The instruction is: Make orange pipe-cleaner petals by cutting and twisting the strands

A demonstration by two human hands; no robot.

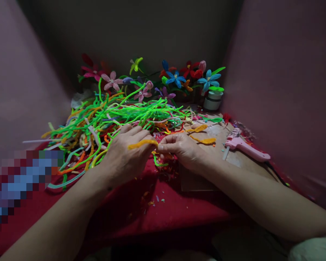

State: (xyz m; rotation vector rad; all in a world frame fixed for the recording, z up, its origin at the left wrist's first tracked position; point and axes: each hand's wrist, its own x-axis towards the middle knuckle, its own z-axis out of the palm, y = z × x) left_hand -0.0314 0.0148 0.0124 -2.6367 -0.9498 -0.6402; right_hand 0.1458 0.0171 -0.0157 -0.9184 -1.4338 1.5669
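An orange pipe cleaner (141, 144) arcs over the back of my left hand (130, 152), and one end of it reaches my pinched fingertips. My left hand is closed on it, with the fingertips mostly hidden. Thumb and forefinger of my right hand (180, 148) pinch the same end, close against the left fingers. To the right of my right hand, two orange looped pipe-cleaner pieces (206, 140) lie on a board. Just below the hands is a short bent green pipe cleaner (161, 165).
A tangled heap of pipe cleaners (125, 112), mostly green, spreads behind and left. Pipe-cleaner flowers (176, 78) stand at the back, near a small jar (213, 100). A pink glue gun (247, 146) rests on the brown board (198, 181). Scraps dot the red cloth (168, 210).
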